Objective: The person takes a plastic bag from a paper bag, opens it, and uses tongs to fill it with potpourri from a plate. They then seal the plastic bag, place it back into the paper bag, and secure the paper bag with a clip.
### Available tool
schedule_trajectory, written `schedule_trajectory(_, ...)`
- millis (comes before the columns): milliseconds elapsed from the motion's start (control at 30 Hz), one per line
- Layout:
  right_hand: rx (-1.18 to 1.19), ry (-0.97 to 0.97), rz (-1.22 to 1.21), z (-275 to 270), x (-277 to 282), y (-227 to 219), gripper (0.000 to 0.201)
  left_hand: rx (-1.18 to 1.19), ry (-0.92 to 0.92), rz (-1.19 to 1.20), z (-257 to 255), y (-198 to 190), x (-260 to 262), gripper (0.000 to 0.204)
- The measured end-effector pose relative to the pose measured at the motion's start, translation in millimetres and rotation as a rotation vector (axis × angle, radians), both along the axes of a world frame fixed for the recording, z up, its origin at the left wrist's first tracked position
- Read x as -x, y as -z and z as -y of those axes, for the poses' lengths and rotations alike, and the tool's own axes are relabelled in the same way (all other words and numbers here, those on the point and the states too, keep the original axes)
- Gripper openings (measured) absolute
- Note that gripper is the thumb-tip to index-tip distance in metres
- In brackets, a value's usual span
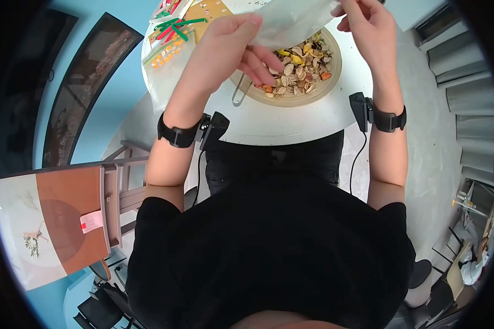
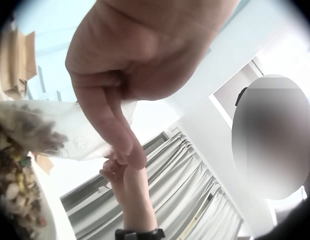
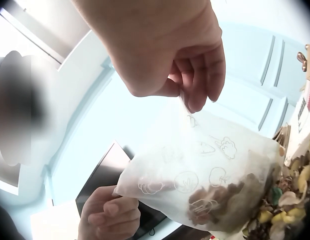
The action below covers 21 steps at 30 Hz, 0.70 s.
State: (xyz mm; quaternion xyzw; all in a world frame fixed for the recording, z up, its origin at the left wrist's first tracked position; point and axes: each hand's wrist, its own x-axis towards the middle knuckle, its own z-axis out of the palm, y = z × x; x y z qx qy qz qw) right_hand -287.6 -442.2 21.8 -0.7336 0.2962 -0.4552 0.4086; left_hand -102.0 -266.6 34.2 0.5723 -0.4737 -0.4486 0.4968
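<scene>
A translucent plastic bag [image 1: 291, 24] printed with outline drawings of vegetables hangs between the two hands, with brownish dried pieces [image 3: 222, 200] gathered in its lower part. My left hand [image 1: 228, 52] pinches one corner between thumb and forefinger, its other fingers loose over the tray. At another corner, my right hand [image 1: 372, 35] pinches the bag's edge, fingers curled, as the right wrist view shows. Below the bag sits a round shallow tray [image 1: 291, 103] heaped with dried petals and flower pieces [image 1: 302, 68], beige with some yellow and orange.
Metal tongs [image 1: 237, 98] lean at the tray's left edge on the white round table [image 1: 291, 129]. To the left lie a zip bag of orange pieces [image 1: 167, 54] and several green and red strips [image 1: 173, 28]. An easel with a painting [image 1: 66, 219] stands left of the person.
</scene>
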Motion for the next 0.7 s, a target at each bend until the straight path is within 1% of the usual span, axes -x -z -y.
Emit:
schedule_trajectory(33, 0.018, -0.006, 0.012, 2, 0, -1, 0.021, 0.011, 0.017, -0.043, 5, 0, -3, 0.047)
schedule_trajectory(67, 0.045, 0.040, 0.067, -3, -2, -3, 0.021, 0.021, 0.033, -0.085, 9, 0, -6, 0.045)
schedule_trajectory(133, 0.043, 0.048, 0.062, 1, 1, -6, 0.022, 0.013, -0.010, -0.227, 21, -2, -5, 0.052)
schedule_trajectory(200, 0.039, 0.060, 0.054, 7, 5, -9, 0.023, 0.056, 0.039, -0.322, 27, -9, -3, 0.055)
schedule_trajectory(267, 0.032, 0.063, 0.033, 16, 4, -12, 0.025, 0.150, 0.178, -0.365, 28, -18, -5, 0.059)
schedule_trajectory(367, 0.041, 0.077, 0.027, 16, 4, -25, 0.027, 0.188, -0.027, 0.071, 35, -26, 9, 0.053)
schedule_trajectory(467, 0.035, 0.078, -0.015, 16, 1, -39, 0.028, 0.264, -0.084, 0.122, 47, -16, -1, 0.044)
schedule_trajectory(533, 0.030, 0.066, -0.042, 17, -1, -43, 0.028, 0.212, -0.154, 0.204, 53, -17, -8, 0.039)
schedule_trajectory(567, 0.033, 0.058, -0.046, 18, -1, -46, 0.028, 0.189, -0.188, 0.245, 54, -20, -10, 0.037)
schedule_trajectory(700, 0.037, 0.066, -0.010, 16, -1, -55, 0.028, 0.155, -0.198, 0.342, 45, -44, -7, 0.038)
